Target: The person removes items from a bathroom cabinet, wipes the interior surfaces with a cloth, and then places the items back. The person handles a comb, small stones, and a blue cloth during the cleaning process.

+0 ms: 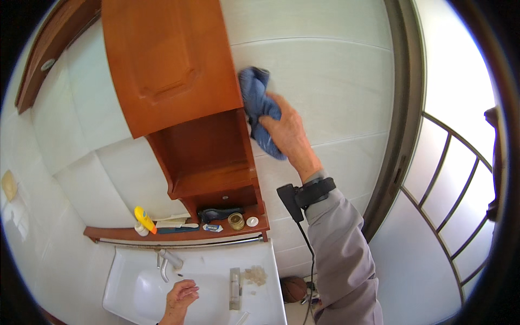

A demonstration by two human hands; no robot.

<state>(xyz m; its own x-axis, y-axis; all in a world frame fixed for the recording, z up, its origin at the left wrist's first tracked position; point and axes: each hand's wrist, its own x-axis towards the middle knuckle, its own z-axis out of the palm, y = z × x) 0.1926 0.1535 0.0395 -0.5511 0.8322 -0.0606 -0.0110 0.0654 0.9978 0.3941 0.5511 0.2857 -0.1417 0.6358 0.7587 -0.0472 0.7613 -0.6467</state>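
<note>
My right hand (286, 128) grips a crumpled blue cloth (260, 105) and presses it against the right side of a reddish-brown wooden wall cabinet (174, 61), beside the pale wall tiles. The cabinet door is closed above an open compartment (207, 146). Low in the view, my left hand (182, 298) hovers over the white washbasin (211, 252) with its fingers loosely curled, holding nothing. A metal faucet (170, 258) stands just behind it.
A wooden shelf (118, 232) holds a yellow tube (144, 218), a comb (176, 224), a glass jar (236, 221) and a white lid (252, 221). A rail (195, 244) runs below. A narrow container (235, 288) lies on the counter; a basketball (293, 289) rests beneath, right.
</note>
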